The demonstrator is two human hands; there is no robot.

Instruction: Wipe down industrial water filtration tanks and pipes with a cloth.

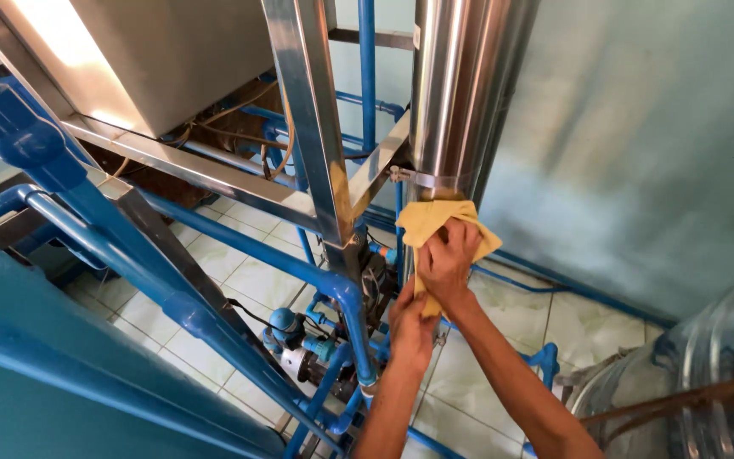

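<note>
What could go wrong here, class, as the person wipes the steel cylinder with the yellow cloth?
1. The yellow cloth lies right under the metal clamp band; it might snag there.
2. The left hand sits close to blue pipes and fittings, so knuckles could knock them.
3. The right hand presses on the polished steel cylinder and may slip.

Both bare forearms rise from the lower edge toward the frame's centre, side by side. The right hand (448, 259) sits higher, back facing the camera, fingers (460, 236) curled closed and gripping. The left hand (412, 327) lies just below those fingers, touching the right wrist, its own fingers hidden.
</note>
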